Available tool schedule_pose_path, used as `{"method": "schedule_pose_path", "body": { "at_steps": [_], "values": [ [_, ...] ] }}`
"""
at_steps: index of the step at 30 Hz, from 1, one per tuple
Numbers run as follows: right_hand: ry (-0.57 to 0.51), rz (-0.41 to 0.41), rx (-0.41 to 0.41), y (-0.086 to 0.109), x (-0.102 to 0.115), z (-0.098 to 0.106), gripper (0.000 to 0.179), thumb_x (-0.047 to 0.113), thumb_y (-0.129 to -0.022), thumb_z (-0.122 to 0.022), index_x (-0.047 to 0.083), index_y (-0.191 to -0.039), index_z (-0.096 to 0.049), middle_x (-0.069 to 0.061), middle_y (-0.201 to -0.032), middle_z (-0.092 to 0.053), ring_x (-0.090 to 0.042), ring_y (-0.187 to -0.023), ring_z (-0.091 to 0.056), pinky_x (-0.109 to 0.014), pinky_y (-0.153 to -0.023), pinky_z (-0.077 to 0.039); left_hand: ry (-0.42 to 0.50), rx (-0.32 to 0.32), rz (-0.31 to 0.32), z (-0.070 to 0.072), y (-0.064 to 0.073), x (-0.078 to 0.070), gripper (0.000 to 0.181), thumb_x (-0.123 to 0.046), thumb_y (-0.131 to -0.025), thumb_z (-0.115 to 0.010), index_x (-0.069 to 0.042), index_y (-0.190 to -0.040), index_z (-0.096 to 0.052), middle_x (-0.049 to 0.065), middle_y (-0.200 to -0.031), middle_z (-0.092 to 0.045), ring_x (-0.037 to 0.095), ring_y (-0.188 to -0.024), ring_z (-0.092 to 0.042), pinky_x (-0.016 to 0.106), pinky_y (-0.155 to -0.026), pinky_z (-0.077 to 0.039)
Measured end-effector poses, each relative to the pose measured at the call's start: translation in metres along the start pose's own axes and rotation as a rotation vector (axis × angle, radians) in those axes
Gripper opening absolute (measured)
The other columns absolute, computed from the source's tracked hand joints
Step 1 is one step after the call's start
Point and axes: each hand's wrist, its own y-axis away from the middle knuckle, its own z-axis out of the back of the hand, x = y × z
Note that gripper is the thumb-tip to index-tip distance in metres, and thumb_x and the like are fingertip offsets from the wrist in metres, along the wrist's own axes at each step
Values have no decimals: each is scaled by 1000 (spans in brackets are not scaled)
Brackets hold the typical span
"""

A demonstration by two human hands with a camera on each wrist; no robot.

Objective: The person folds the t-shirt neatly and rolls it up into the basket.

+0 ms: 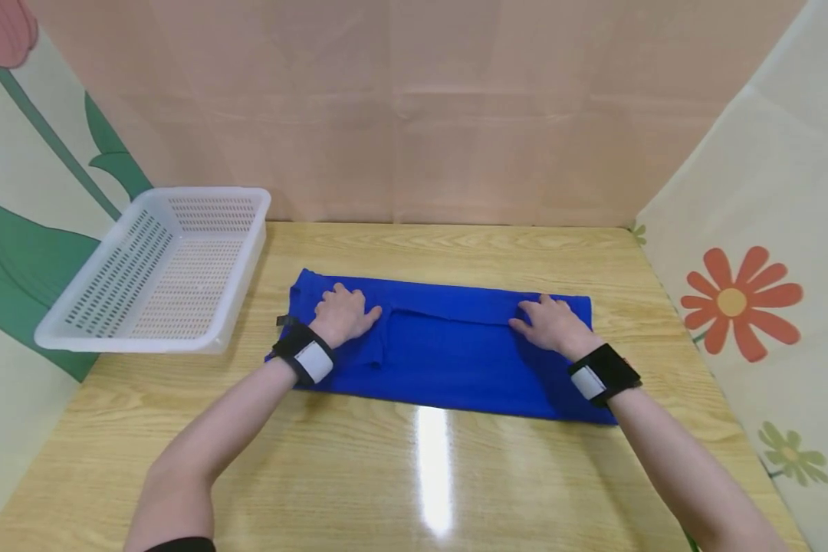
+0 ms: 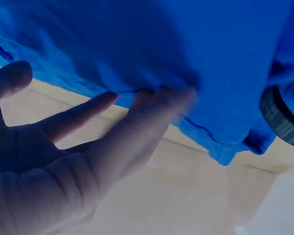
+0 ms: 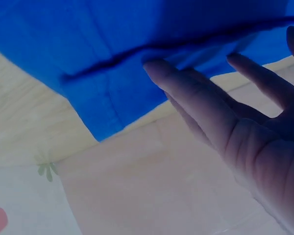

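Observation:
A blue garment [image 1: 455, 360] lies folded into a long strip across the table, with a loose flap at its left part and a folded-over band along its far side. My left hand [image 1: 341, 314] rests on the left part with fingers spread. At the far right corner, my right hand [image 1: 553, 323] touches the band with its fingertips, fingers fairly straight. In the left wrist view, a dark printed tag [image 2: 282, 119] sticks out by the garment's edge. The right wrist view shows a crease [image 3: 122, 59] running beside the fingers [image 3: 186, 88].
A white perforated plastic basket [image 1: 238, 307] stands at the table's back left. Wood-patterned table [image 1: 303, 475] surface surrounds the garment. A pinkish sheet [image 1: 421, 115] hangs behind, and flower-printed panels [image 1: 766, 199] border both sides.

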Motion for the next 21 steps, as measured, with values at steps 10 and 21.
{"method": "schedule_pose_path", "body": {
  "at_steps": [10, 21],
  "values": [
    [31, 14, -39, 7, 5, 7, 42, 27, -104, -54, 10, -66, -53, -4, -61, -45, -20, -53, -48, -32, -48, -36, -6, 46, -16, 0, -10, -6, 68, -53, -107, -29, 0, -146, -50, 35, -148, -45, 54, -142, -34, 62, -120, -24],
    [-41, 281, -130, -7, 19, 8, 14, 16, -94, -70, 8, -85, -74, 0, -71, -66, -13, -61, -55, -33, -58, -46, 26, 71, -11, -1, -18, -11, 69, -49, -108, -24, 2, -150, -42, 38, -152, -37, 52, -143, -34, 55, -120, -30]
  ]
}}
